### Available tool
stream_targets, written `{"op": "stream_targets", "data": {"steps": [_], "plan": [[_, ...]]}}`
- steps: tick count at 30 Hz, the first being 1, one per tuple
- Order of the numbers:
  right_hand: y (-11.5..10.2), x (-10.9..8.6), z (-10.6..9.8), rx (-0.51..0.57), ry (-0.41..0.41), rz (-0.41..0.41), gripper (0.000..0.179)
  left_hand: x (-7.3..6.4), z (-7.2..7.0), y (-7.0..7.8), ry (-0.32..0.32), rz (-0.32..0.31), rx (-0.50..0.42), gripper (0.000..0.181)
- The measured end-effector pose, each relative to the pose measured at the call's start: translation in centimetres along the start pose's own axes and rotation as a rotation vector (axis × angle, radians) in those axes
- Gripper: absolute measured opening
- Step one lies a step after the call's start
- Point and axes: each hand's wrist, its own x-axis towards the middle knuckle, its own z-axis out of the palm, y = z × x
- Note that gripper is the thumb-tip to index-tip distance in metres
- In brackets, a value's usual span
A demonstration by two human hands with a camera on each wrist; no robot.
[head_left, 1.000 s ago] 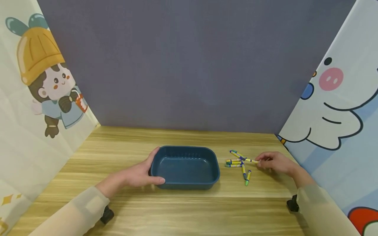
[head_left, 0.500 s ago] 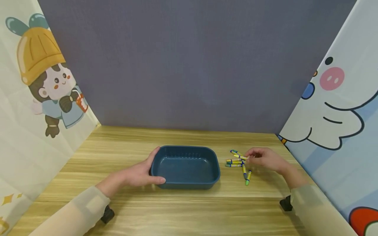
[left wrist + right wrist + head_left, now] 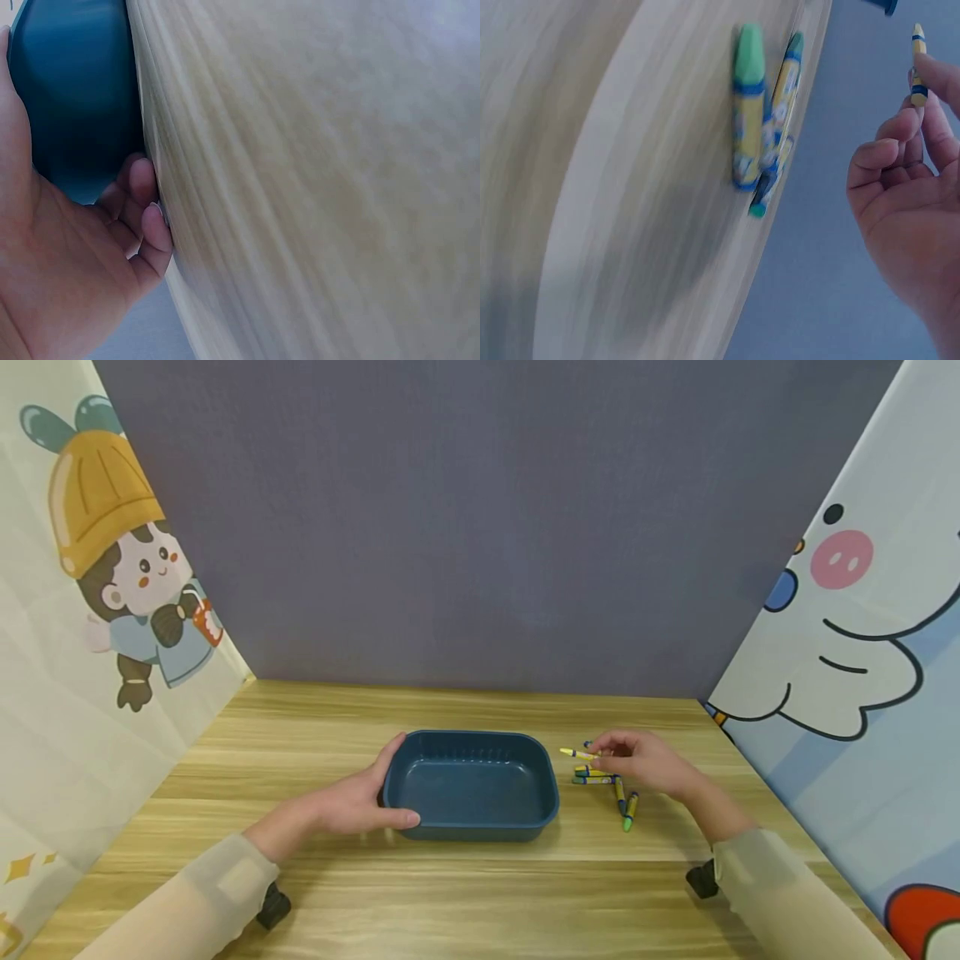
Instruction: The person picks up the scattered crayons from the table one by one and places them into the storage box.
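A dark blue rectangular tray [image 3: 471, 793] rests on the wooden table, nothing visible inside it. My left hand [image 3: 363, 797] grips its left end, thumb over the near rim; the left wrist view shows the fingers curled against the tray's outer wall [image 3: 82, 90]. My right hand [image 3: 645, 764] pinches a pale yellow crayon [image 3: 919, 64] between thumb and fingers, raised above the table, its tip toward the tray. Below that hand lie several other crayons in yellow wrappers, among them a light green crayon [image 3: 631, 812] and a dark green crayon [image 3: 594, 781]. The hand partly hides some of them.
Behind the wooden table [image 3: 480, 893] stands a plain grey panel [image 3: 480, 527]. A cartoon-printed sheet [image 3: 45, 693] borders the left side, another printed sheet [image 3: 892, 693] the right. Both sleeves have a black wrist device [image 3: 703, 878] under them.
My right hand has moved left with the yellow crayon, away from the table's right side and toward the tray. My left hand and the tray have stayed in place.
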Motion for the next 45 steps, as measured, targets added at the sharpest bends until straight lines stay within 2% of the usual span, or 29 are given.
{"op": "stream_targets", "data": {"steps": [19, 31, 45], "plan": [[-3.6, 1.2, 3.1, 0.071, 0.011, -0.054, 0.022, 0.2, 0.1, -0.3, 0.004, -0.004, 0.014, 0.132], [-6.0, 2.4, 4.1, 0.14, 0.011, -0.074, 0.023, 0.2, 0.0, -0.2, -0.006, -0.007, -0.006, 0.132], [-10.1, 4.6, 7.1, 0.072, -0.012, -0.177, 0.018, 0.0, -0.1, 0.0, -0.007, 0.016, -0.012, 0.133]]}}
